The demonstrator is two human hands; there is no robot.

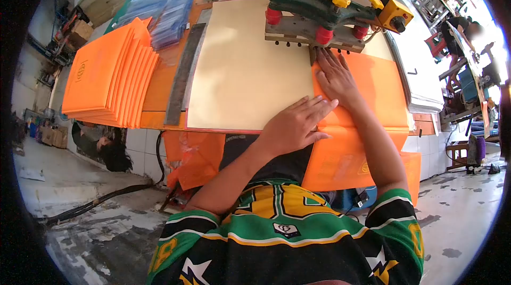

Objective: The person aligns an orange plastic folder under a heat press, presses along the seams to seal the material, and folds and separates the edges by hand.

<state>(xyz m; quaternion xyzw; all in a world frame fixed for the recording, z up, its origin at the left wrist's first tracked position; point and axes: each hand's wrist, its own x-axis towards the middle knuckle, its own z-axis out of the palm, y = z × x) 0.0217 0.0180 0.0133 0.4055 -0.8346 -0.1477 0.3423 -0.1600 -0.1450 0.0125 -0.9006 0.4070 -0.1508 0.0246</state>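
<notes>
An orange plastic sheet [372, 85] lies over the right part of a cream board [245, 66] and hangs over the front edge. My right hand [336, 77] rests flat on the sheet, its fingertips close to the metal bar [314, 37] of a green press [319, 10]. Nearer the front edge, my left hand [299, 125] lies palm down across the left border of the sheet, its fingers stretched towards my right wrist. Neither hand grips anything.
A stack of orange folders [101, 72] stands at the left, with clear plastic sleeves [173, 13] behind it. A metal strip [183, 74] flanks the board. A yellow control box [395, 13] sits right of the press. Another person [458, 34] is at the far right.
</notes>
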